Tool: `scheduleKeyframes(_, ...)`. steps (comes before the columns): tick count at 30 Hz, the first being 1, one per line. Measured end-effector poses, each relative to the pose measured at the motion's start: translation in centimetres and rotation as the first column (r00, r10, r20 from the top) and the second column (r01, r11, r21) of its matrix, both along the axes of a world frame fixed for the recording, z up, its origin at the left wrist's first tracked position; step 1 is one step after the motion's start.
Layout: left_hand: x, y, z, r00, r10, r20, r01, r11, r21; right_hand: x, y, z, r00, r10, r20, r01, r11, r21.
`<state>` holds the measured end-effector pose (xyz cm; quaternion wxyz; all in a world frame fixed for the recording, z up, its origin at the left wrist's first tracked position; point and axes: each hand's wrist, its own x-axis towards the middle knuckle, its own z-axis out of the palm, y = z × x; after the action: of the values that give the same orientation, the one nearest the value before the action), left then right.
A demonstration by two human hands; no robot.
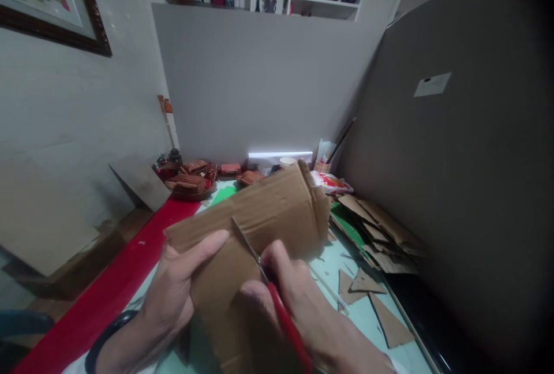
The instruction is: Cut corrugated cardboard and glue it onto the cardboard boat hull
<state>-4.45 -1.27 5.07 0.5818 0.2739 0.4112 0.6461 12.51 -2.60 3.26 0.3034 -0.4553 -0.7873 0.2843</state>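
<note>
Left hand (175, 281) grips the cardboard (277, 206) by its left side, apparently steadying it; right hand (298, 287) grasps red-handled scissors (281, 310) above it.

Left hand (175, 279) and right hand (298, 293) grip, close together.

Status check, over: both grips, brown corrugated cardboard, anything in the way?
Left grip on brown corrugated cardboard; right grip on red-handled metal scissors. One blade across the cardboard's face. Brown triangular cardboard scraps rightward, clear of blade.
</note>
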Motion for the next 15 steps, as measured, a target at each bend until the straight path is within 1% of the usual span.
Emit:
scheduleKeyframes(2,0.0,0.0,-0.2,1.000,-0.003,0.010,0.003,1.000,-0.023,-0.1,-0.1,-0.6,1.000,-0.031,0.002,0.031,0.999,-0.016)
scheduleKeyframes(4,0.0,0.0,-0.2,1.000,-0.007,0.006,0.007,1.000,-0.007,-0.2,0.0,-0.7,0.999,-0.016,-0.033,0.016,1.000,-0.005)
scheduleKeyframes(6,0.1,-0.1,0.0,0.999,-0.043,-0.004,0.043,0.998,0.037,-0.2,0.3,-0.2,0.995,0.041,-0.088,-0.041,0.999,0.007)
scheduleKeyframes(8,0.3,-0.1,0.1,0.997,-0.075,-0.021,0.077,0.994,0.075,-0.2,0.6,0.7,0.991,0.083,-0.104,-0.081,0.997,0.018)
scheduleKeyframes(10,0.4,-0.1,0.3,0.997,-0.075,-0.036,0.078,0.993,0.094,-0.1,0.9,1.6,0.994,0.081,-0.071,-0.078,0.996,0.046)
scheduleKeyframes(12,0.3,0.0,0.4,0.997,-0.066,-0.038,0.070,0.992,0.109,-0.1,1.1,2.1,0.996,0.076,-0.037,-0.073,0.995,0.067)
scheduleKeyframes(15,0.2,-0.1,0.7,0.992,-0.120,-0.026,0.122,0.987,0.106,-0.2,1.2,1.9,0.998,0.062,-0.006,-0.062,0.997,0.036)
